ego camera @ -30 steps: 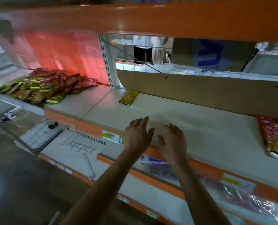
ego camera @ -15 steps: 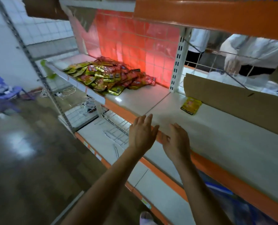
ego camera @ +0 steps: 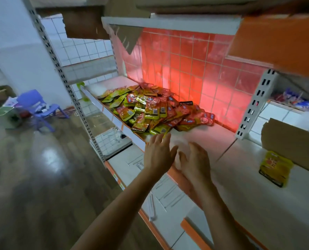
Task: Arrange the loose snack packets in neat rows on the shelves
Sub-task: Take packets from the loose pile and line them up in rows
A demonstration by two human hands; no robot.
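Packets (ego camera: 150, 109) lie heaped on the shelf (ego camera: 213, 141), just far-left of the left grip (ego camera: 159, 156) and right grip (ego camera: 195, 163), both loose-fingered, holding nothing.

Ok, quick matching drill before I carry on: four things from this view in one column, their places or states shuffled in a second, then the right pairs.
1. pile of snack packets
2. lone yellow packet
3. plastic chair
4. left hand

A. on the floor, off to the left
B. open, holding nothing, just short of the pile
C. heaped on the shelf against the red tiles
D. alone, by the cardboard

Pairs: 1-C, 2-D, 3-A, 4-B.
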